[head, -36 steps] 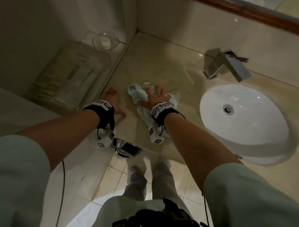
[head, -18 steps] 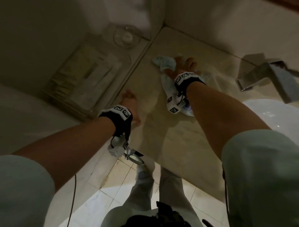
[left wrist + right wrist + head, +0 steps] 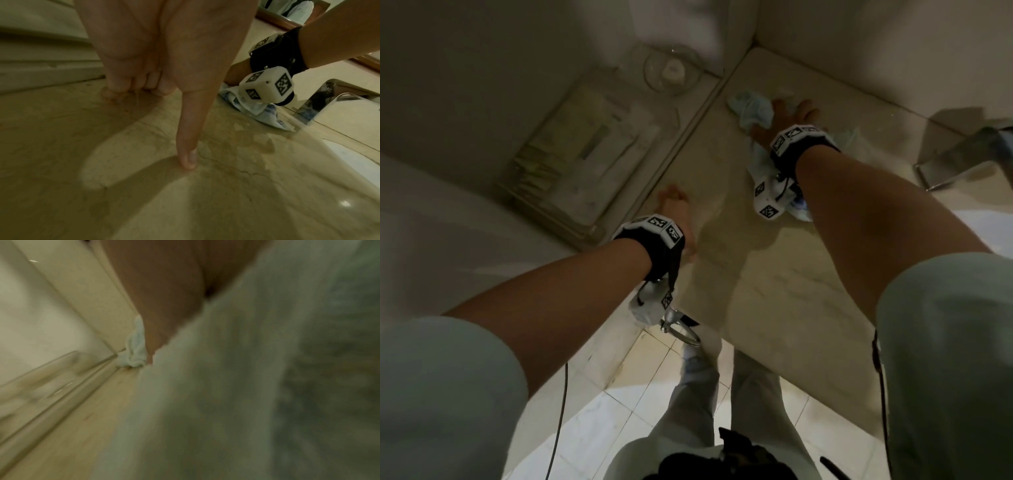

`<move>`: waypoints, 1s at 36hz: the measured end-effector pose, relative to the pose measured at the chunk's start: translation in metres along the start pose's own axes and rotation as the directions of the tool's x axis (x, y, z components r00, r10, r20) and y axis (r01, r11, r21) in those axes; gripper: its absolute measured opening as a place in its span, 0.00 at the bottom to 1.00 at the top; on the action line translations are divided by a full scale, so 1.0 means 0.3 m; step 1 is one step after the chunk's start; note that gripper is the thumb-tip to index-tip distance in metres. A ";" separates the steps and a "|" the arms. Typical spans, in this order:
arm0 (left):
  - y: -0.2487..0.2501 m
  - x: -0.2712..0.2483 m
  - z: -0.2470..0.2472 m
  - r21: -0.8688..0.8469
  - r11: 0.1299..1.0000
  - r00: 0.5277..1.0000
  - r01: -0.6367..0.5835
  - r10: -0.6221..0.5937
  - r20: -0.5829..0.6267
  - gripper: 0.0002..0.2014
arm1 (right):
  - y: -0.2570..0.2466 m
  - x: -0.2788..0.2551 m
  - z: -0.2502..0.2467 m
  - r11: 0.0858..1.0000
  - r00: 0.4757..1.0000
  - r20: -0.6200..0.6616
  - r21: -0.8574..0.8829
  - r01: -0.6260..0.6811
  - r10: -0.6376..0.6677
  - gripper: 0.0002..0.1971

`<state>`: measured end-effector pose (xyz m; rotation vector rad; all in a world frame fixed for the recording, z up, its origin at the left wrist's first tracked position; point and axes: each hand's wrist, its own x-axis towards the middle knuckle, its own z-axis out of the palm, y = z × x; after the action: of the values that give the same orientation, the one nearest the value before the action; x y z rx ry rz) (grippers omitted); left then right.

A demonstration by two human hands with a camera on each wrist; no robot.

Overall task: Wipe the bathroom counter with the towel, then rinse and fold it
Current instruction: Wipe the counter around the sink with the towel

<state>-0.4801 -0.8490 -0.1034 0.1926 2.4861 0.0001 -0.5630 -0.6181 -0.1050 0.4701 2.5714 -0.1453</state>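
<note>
A light blue-white towel [image 3: 750,108] lies bunched on the beige marble counter [image 3: 774,291], close to its far left corner. My right hand [image 3: 792,116] is on top of it, gripping the bunch and pressing it down; part of the towel trails back under my wrist. The right wrist view is blurred, with the towel [image 3: 246,386] filling most of it under my palm. My left hand [image 3: 674,205] rests on the counter near its left edge, holding nothing. In the left wrist view its thumb [image 3: 188,146] and fingertips [image 3: 133,87] touch the stone, with the towel [image 3: 257,110] beyond.
A chrome faucet [image 3: 962,157] and the white sink [image 3: 983,229] are at the right. On the ledge to the left stand a clear tray of toiletries [image 3: 585,157] and a glass bowl [image 3: 673,72]. Walls close off the corner behind the towel.
My right hand has pushed the towel away from me, from the middle of the counter toward the far left corner. The left hand has stayed planted near the left edge.
</note>
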 end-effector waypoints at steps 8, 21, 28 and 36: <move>-0.074 0.043 0.066 -0.069 0.997 0.995 0.017 -0.010 0.099 0.59 | -0.148 -0.216 0.120 0.983 0.981 -0.087 0.059 0.176 -0.170 0.35; -0.155 -0.102 0.003 -0.437 0.897 0.969 -0.071 -0.041 -0.243 0.31 | -0.367 -0.516 0.264 0.939 0.939 -0.049 -0.053 0.339 -0.341 0.34; -0.102 -0.181 0.066 -0.414 0.910 0.961 -0.023 -0.093 -0.259 0.30 | -0.325 -0.607 0.326 0.932 0.933 -0.032 -0.069 0.357 -0.360 0.36; 0.002 -0.271 0.136 -0.452 0.892 0.952 0.016 -0.152 -0.266 0.30 | -0.231 -0.715 0.375 0.937 0.937 -0.033 -0.065 0.344 -0.347 0.35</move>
<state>-0.3914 -0.8614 -0.0870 -0.1231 2.7069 0.6002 -0.3617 -0.7690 -0.0915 -0.0067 2.6719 -0.1839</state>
